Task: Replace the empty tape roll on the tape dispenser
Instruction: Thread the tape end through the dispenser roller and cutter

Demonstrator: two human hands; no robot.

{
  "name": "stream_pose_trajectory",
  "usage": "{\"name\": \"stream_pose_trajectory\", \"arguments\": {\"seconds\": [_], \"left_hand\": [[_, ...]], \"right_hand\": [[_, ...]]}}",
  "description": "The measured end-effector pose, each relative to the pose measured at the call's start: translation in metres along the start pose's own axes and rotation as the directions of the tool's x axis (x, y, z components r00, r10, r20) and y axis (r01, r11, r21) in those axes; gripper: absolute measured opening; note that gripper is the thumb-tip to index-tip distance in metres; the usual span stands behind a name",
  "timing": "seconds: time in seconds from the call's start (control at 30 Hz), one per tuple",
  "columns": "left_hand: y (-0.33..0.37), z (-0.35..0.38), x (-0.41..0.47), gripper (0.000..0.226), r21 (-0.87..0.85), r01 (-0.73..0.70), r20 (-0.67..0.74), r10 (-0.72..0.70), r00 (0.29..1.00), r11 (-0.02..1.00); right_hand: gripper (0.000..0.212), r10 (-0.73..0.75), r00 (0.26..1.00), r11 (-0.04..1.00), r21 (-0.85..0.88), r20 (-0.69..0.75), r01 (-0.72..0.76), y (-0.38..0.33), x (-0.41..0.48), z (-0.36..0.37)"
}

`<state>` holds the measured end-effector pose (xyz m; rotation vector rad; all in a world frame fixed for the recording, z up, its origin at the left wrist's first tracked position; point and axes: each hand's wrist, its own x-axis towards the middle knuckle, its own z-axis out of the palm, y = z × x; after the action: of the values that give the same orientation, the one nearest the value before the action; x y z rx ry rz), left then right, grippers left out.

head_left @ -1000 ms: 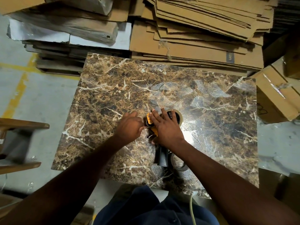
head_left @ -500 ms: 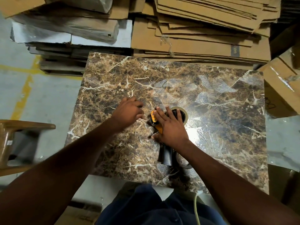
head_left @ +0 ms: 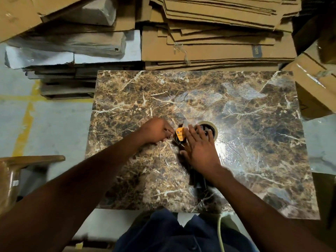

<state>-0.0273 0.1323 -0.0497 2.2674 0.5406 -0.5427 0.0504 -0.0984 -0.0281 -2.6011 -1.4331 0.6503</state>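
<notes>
Head view: tape dispenser (head_left: pixel 183 142) lying flat on the marble tabletop (head_left: pixel 245 128), near its middle, black handle pointing toward the near edge. Tape roll (head_left: pixel 213 127) at the dispenser's far end, tan rim showing past the fingertips. Right hand (head_left: pixel 199 148) spread open, palm down, pressed flat over the dispenser and part of the roll. Left hand (head_left: pixel 156 130) just left of the dispenser's yellow part (head_left: pixel 180 134), fingers curled and pinched close against it; whether anything is gripped, cannot tell. Flattened cardboard (head_left: pixel 218 39) stacked beyond the tabletop's far edge.
</notes>
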Motion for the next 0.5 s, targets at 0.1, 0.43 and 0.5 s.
{"name": "stream_pose_trajectory", "arguments": {"seconds": [0.1,0.43,0.5], "left_hand": [[0.001,-0.006,0.005,0.016,-0.019,-0.027,0.051,0.028,0.998,0.999],[0.001,-0.031,0.009,0.018,0.292,-0.274,0.210,0.218,0.953,0.916],[-0.001,-0.035,0.011,0.018,0.179,-0.240,0.260,0.190,0.947,0.954]], "right_hand": [[0.077,0.263,0.950,0.955,0.189,-0.169,-0.230,0.008,-0.039,0.009],[0.043,0.596,0.750,0.605,0.454,0.286,-0.654,-0.003,-0.034,0.031],[0.037,0.583,0.686,0.436,0.545,0.435,-0.716,0.005,-0.029,0.037]]}}
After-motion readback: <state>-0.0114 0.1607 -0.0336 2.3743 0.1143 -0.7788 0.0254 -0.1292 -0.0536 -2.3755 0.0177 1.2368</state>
